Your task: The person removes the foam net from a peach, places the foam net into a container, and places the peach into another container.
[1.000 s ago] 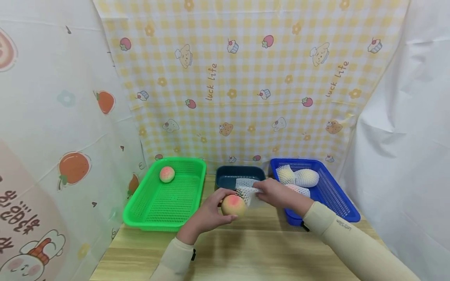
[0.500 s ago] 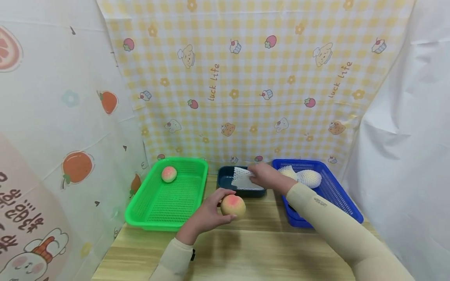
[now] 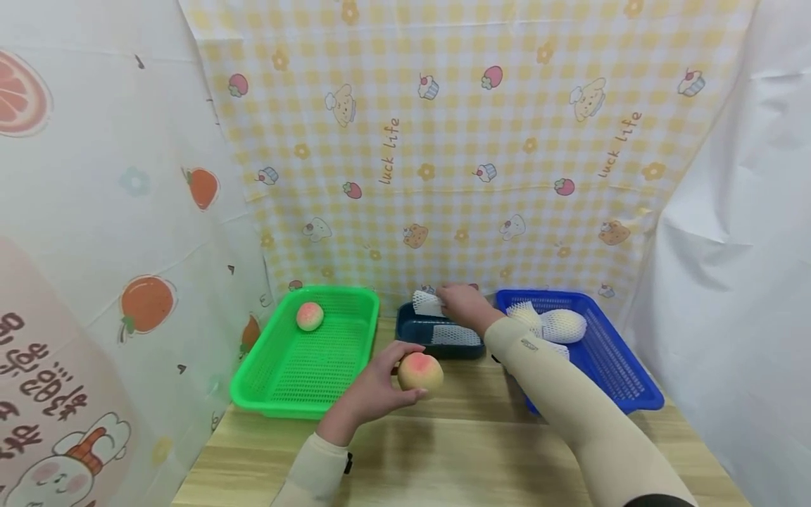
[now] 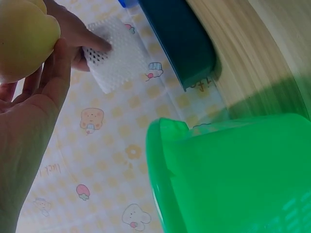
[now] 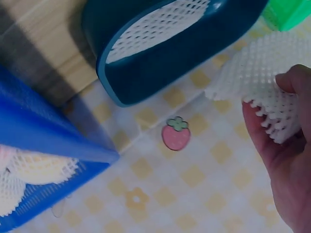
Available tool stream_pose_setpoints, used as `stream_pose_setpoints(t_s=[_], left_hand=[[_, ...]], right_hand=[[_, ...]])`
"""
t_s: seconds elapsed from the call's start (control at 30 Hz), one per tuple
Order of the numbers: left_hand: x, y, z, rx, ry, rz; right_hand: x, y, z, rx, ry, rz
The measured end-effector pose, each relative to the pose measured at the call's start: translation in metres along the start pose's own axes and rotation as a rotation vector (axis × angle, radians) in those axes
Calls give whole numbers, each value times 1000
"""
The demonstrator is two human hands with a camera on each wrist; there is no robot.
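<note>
My left hand [image 3: 381, 384] grips a yellow peach with a pink top [image 3: 421, 373] above the near part of the table. Over the back of the dark teal tray [image 3: 407, 329], my right hand [image 3: 465, 304] pinches a white foam net sleeve [image 3: 427, 303]. The right wrist view shows the thumb on the outside of that net sleeve [image 5: 262, 63] and fingers at its open end. Another foam net [image 3: 456, 335] lies flat inside the tray. A second peach [image 3: 310, 317] sits in the far left corner of the green basket [image 3: 253, 403].
At the right stands a blue basket [image 3: 646, 398] holding several net-wrapped fruits [image 3: 564, 326]. The green basket is at the left, with the teal tray between them. A patterned cloth [image 3: 469, 141] hangs right behind. Bare wooden table [image 3: 456, 458] lies in front.
My right hand has moved back and up from beside the peach to over the tray, lifting a foam net off the one lying there. The left hand keeps the peach nearly still.
</note>
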State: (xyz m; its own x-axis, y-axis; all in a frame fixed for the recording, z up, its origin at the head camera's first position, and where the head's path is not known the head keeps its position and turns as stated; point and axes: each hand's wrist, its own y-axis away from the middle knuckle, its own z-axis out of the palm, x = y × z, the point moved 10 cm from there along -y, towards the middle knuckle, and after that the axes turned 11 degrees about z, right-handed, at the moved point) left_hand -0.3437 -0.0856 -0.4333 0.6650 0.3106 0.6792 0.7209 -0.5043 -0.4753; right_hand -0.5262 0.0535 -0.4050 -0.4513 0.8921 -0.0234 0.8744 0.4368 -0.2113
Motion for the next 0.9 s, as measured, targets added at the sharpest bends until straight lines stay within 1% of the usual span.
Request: stream_pose_setpoints(t_s=[0.07,0.17,0.3,0.37,0.5,0.6,0.67,0.9], left_hand=[[-2,1,1,4,5,-8],[-8,4,-1,13,5,-34],[-13,7,-4,24,10,-65],[-13,8,-4,25,16,-70],[-10,8,-3,21,26,-65],[-9,7,-4,23,30,-60],[-8,7,-5,26,30,-58],[-6,6,-7,29,18,-53]], right_hand=[[5,-5,5,3,10,31],[3,-14,9,44,12,30],[-6,-23,13,100,21,-13],[-10,-26,17,101,35,-33],[-17,-28,23,126,67,-71],[-19,-30,32,151,93,-81],[-19,-32,38,161,111,-77],[-12,-34,60,169,92,-22]])
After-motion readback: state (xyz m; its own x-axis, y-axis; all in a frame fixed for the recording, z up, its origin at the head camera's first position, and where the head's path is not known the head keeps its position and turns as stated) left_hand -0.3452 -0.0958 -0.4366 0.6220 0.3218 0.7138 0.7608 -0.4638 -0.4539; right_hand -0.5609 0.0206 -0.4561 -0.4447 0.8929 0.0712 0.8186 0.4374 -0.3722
